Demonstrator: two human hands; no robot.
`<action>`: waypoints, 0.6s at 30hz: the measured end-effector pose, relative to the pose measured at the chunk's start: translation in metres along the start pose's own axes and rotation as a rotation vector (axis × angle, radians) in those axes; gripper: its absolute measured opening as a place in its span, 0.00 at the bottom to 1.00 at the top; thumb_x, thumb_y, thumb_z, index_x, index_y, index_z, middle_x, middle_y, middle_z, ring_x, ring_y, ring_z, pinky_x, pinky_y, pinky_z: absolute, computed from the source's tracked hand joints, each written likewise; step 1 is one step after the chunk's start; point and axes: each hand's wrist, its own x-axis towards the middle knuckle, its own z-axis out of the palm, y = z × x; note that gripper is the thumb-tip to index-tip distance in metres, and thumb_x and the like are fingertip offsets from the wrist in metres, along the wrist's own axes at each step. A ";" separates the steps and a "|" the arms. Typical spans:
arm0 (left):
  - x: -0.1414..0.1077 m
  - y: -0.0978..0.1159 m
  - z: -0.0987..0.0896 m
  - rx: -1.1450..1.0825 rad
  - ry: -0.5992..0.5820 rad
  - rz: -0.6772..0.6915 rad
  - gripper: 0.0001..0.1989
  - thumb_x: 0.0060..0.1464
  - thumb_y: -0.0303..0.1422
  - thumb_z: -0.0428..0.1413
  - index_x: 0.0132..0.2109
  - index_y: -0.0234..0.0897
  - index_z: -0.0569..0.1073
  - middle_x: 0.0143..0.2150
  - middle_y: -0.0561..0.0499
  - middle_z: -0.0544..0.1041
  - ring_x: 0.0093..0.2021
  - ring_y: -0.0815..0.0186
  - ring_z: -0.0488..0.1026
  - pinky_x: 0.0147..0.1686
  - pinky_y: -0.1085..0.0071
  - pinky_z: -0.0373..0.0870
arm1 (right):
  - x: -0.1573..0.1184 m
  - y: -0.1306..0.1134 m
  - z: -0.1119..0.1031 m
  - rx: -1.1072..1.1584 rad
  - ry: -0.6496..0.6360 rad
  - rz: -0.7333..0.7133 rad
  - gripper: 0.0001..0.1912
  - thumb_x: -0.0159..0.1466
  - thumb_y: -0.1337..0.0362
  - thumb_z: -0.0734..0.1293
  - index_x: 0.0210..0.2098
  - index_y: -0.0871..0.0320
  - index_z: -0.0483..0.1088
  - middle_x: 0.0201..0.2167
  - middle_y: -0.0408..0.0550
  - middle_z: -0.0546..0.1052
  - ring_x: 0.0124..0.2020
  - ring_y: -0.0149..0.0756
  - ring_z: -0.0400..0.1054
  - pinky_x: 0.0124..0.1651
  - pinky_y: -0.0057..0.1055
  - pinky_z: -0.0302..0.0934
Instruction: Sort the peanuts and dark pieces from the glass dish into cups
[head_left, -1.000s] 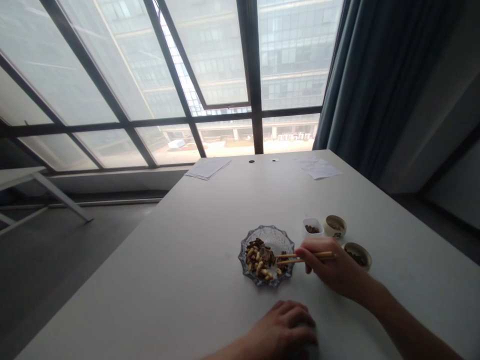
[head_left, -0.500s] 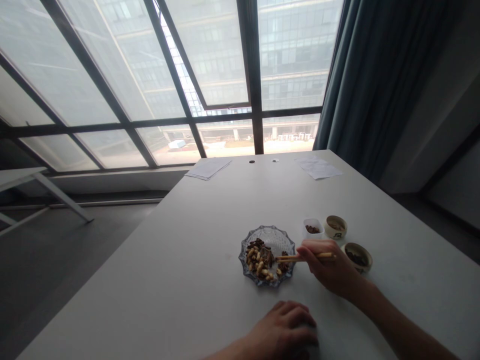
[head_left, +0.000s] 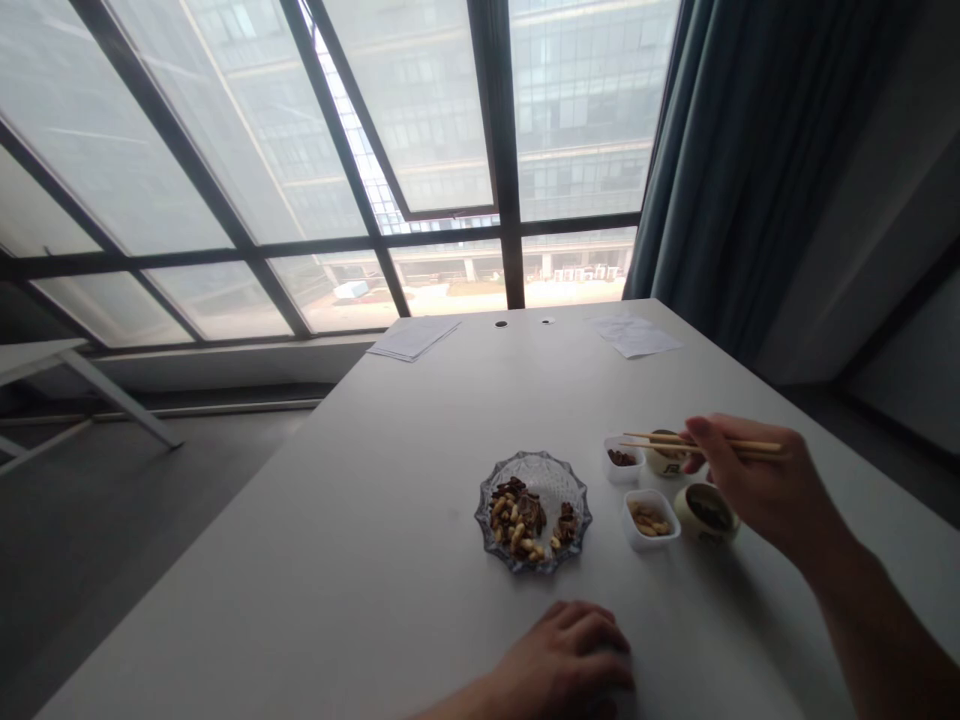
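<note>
My right hand (head_left: 757, 480) holds a pair of wooden chopsticks (head_left: 735, 446), their tips over the rear white plastic cup (head_left: 623, 460) with dark pieces in it. Whether the tips pinch anything is too small to tell. Partly behind the chopsticks is a round cream bowl (head_left: 666, 462); a second cream bowl (head_left: 706, 514) with dark contents sits below my hand. A front white cup (head_left: 650, 520) contains tan pieces. The scalloped glass plate (head_left: 534, 512) carries peanuts and dark pieces. My left hand (head_left: 574, 650) rests on the table with curled fingers; what is under them is hidden.
The white table (head_left: 337, 560) reaches back toward the windows. Papers lie at its far left (head_left: 415, 338) and a sheet (head_left: 637, 334) at its far right. Another table (head_left: 45, 357) stands at the left, and a dark curtain (head_left: 720, 180) hangs at the right.
My right hand has moved right and back with the chopsticks, from the glass plate to above the rear cup. The front white cup has come into view. My left hand has hardly moved.
</note>
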 end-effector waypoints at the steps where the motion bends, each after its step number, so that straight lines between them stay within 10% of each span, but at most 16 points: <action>1: 0.000 0.000 0.000 0.003 0.003 0.004 0.14 0.69 0.37 0.70 0.57 0.46 0.78 0.61 0.50 0.83 0.67 0.57 0.77 0.70 0.63 0.71 | -0.001 -0.001 0.001 0.015 -0.001 0.002 0.31 0.78 0.40 0.67 0.28 0.54 0.81 0.25 0.48 0.83 0.26 0.40 0.77 0.33 0.35 0.66; 11: -0.001 0.002 0.001 0.006 0.040 -0.001 0.11 0.72 0.39 0.69 0.56 0.46 0.79 0.61 0.50 0.83 0.67 0.57 0.77 0.71 0.64 0.69 | -0.023 -0.025 0.052 0.227 -0.378 -0.023 0.36 0.79 0.39 0.64 0.23 0.55 0.75 0.20 0.46 0.77 0.22 0.35 0.70 0.29 0.32 0.62; 18: 0.001 0.005 -0.003 -0.009 0.045 -0.001 0.09 0.74 0.39 0.67 0.56 0.45 0.78 0.63 0.51 0.83 0.69 0.57 0.76 0.72 0.64 0.68 | -0.043 -0.021 0.092 0.177 -0.400 0.028 0.37 0.80 0.36 0.61 0.23 0.54 0.71 0.20 0.45 0.77 0.24 0.36 0.71 0.33 0.33 0.59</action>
